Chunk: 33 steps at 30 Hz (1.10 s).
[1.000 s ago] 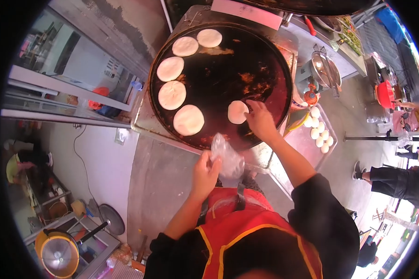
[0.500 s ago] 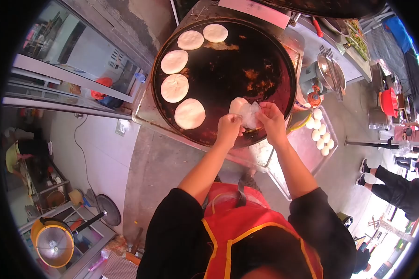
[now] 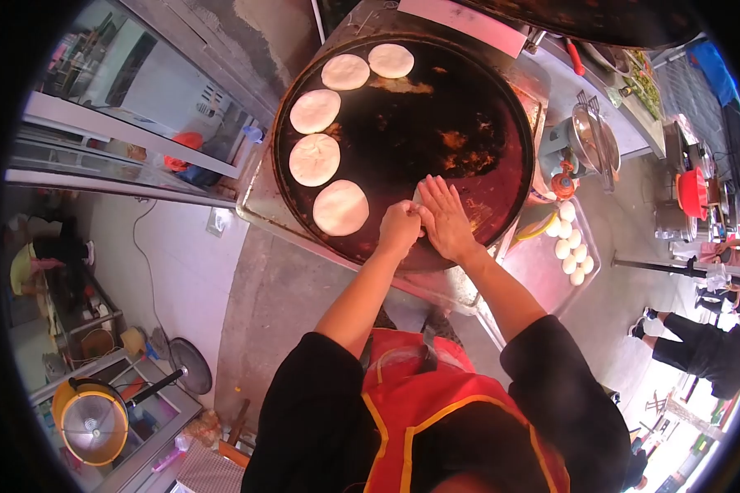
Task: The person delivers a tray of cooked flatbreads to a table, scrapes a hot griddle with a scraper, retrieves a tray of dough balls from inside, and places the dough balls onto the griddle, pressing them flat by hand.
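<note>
Five pale dough rounds, one of them a flat disc (image 3: 341, 208) at the lower left, lie along the left side of a large dark round griddle (image 3: 395, 123). My right hand (image 3: 446, 220) lies flat with its fingers stretched out, over another dough piece (image 3: 418, 195) near the griddle's front. Only a sliver of that piece shows. Touching the right hand from the left, my left hand (image 3: 401, 228) has its fingers curled closed. What it holds is hidden; no plastic bag can be made out.
Right of the griddle, a metal tray (image 3: 534, 265) holds several white dough balls (image 3: 573, 251). Behind it are a gas bottle top (image 3: 562, 182) and a metal bowl (image 3: 594, 135) with utensils. A dark lid (image 3: 600, 20) hangs above. A person (image 3: 703, 349) stands far right.
The clear plastic bag came over the separate dough piece, held by both hands, and is now out of sight. My right hand has flattened over that piece; my left stays beside it, closed.
</note>
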{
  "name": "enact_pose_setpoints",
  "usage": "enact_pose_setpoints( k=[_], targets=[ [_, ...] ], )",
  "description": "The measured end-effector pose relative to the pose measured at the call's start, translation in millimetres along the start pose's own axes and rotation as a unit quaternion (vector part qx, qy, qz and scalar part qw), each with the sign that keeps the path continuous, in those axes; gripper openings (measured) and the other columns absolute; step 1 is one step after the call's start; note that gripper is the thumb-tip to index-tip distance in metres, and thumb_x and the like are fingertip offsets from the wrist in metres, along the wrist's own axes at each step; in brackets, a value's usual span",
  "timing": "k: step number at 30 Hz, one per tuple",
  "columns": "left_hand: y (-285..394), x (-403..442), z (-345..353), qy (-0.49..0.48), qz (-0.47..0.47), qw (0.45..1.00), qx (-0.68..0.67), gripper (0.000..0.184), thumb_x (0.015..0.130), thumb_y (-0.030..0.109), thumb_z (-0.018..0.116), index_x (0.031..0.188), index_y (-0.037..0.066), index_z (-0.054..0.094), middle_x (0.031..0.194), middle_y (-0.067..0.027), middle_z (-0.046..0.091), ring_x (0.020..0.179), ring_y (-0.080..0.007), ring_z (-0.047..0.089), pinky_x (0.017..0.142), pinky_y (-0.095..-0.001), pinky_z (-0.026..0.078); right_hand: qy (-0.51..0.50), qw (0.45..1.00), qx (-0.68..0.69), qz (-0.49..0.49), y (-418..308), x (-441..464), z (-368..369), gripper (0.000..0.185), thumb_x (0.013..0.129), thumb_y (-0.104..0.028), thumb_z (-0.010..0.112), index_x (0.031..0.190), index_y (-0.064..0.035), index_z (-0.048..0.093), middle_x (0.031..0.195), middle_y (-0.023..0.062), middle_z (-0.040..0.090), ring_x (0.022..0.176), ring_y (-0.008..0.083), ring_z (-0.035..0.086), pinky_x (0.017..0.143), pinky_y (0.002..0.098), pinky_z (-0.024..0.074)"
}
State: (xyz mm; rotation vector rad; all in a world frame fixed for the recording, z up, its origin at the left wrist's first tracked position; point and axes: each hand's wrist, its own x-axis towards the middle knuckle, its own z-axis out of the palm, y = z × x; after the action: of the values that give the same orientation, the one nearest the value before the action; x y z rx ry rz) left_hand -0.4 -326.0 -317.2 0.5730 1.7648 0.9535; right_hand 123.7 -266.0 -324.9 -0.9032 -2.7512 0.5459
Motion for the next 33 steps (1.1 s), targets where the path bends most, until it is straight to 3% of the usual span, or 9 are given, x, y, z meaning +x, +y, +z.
enact_pose_setpoints(
  k=[4,8,13,16,21,28,33],
  targets=[
    [-11,-20,-18,0.086,0.174,0.975,0.107,0.025,0.087,0.011,0.055,0.109,0.001,0.055,0.079,-0.0086,0.062,0.061,-0.0163,0.063,0.055,-0.027,0.049,0.019,0.998,-0.056,-0.029,-1,3,0,0.059,0.092,-0.032,0.047,0.138,0.0029,0.032,0.145,0.0202,0.03,0.137,0.0333,0.023,0.113,0.0436,0.0166],
    [-14,-45,-38,0.111,0.197,0.971,0.074,0.029,0.087,0.013,0.057,0.114,0.002,0.053,0.079,-0.0079,0.062,0.062,-0.0137,0.062,0.058,-0.0253,0.049,0.006,0.995,-0.081,-0.052,1,3,7,0.065,0.09,-0.034,0.049,0.137,0.0058,0.03,0.144,0.0223,0.029,0.137,0.0334,0.024,0.113,0.0437,0.0172],
    [-16,-68,-62,0.085,0.158,0.984,0.022,0.03,0.087,0.012,0.056,0.115,0.001,0.053,0.082,-0.007,0.063,0.062,-0.0113,0.058,0.059,-0.0239,0.048,-0.005,0.995,-0.073,-0.068,-2,3,6,0.069,0.09,-0.04,0.049,0.137,0.0075,0.029,0.144,0.0232,0.028,0.137,0.0343,0.022,0.113,0.044,0.0164],
    [-14,-84,-76,0.091,0.131,0.987,0.001,0.029,0.087,0.016,0.058,0.113,0.004,0.055,0.078,-0.009,0.064,0.064,-0.0166,0.062,0.061,-0.0293,0.049,-0.017,0.995,-0.053,-0.084,-15,1,-3,0.072,0.091,-0.042,0.047,0.137,0.0084,0.028,0.145,0.0241,0.027,0.138,0.0352,0.02,0.113,0.0444,0.0156],
    [-22,-92,-84,0.079,0.104,0.991,-0.017,0.028,0.088,0.014,0.056,0.112,0.0,0.054,0.081,-0.0089,0.064,0.065,-0.0133,0.061,0.059,-0.0271,0.049,-0.061,0.993,-0.062,-0.081,-16,-5,14,0.073,0.093,-0.043,0.043,0.141,0.0065,0.02,0.148,0.0242,0.019,0.139,0.0355,0.015,0.114,0.0444,0.012],
    [-29,-101,-87,0.068,0.107,0.991,-0.05,0.026,0.089,0.012,0.054,0.111,-0.002,0.054,0.086,-0.0099,0.063,0.072,-0.0134,0.062,0.063,-0.0259,0.051,0.06,0.994,-0.083,-0.033,4,-6,19,0.072,0.092,-0.041,0.044,0.137,0.0106,0.024,0.145,0.0288,0.023,0.137,0.0404,0.019,0.112,0.0476,0.0154],
    [-24,-109,-87,0.065,0.103,0.992,-0.041,0.024,0.089,0.011,0.054,0.109,-0.002,0.056,0.087,-0.0095,0.064,0.074,-0.0133,0.062,0.064,-0.0263,0.052,0.045,0.997,-0.068,-0.015,6,-3,23,0.074,0.092,-0.044,0.043,0.138,0.0101,0.022,0.145,0.0287,0.022,0.137,0.04,0.018,0.112,0.0478,0.0147]
  ],
)
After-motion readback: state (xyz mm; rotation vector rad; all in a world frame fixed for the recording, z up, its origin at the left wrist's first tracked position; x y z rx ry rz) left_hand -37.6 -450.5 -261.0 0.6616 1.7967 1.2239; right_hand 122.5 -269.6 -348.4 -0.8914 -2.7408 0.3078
